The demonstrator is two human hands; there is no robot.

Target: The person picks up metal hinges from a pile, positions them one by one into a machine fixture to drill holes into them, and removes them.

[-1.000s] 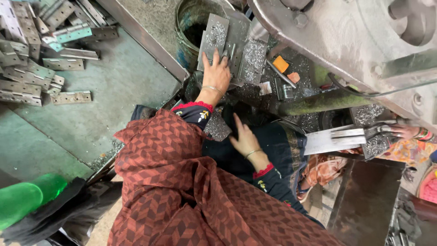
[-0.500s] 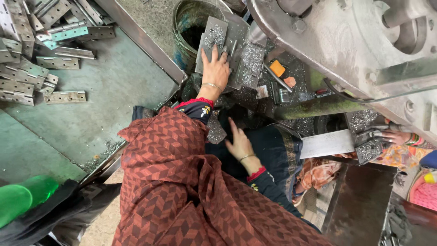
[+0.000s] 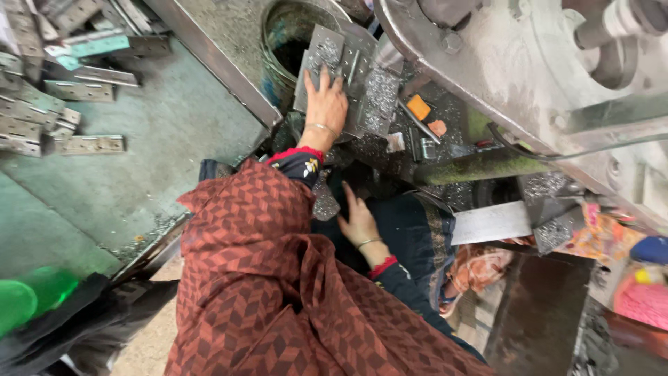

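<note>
A: Right hand (image 3: 360,224) is nearest, low in the lap area, fingers loosely spread and lying flat on dark cloth. Nothing pinched in it that I can see. A small shaving-covered metal piece (image 3: 325,202) sits just left of it, touching or nearly so.

B: Changed from a second ago?

A: Hardly. It has slid a little lower and nearer. Left hand (image 3: 325,104) is where it was, farther off: palm down, fingers together, pressed flat on the grey hinge plates (image 3: 348,76).

B: So the plates haven't moved?

A: No. Same stack, leaning at the rim of the round bin (image 3: 292,42), with the hand on top. My read: a steady hold, nothing lifted yet.

B: What's in the bin?

A: Dark inside, blue-green wall visible, contents can't be made out. The plates block part of the opening.

B: Anything else holding stuff?

A: The green bench (image 3: 174,132) to the left carries a heap of loose hinges (image 3: 42,104) at its far left corner. Right of the plates, a dark shelf covered in metal shavings has an orange block (image 3: 418,106) and small bits. The grey machine body (image 3: 529,63) looms at far right.
</note>
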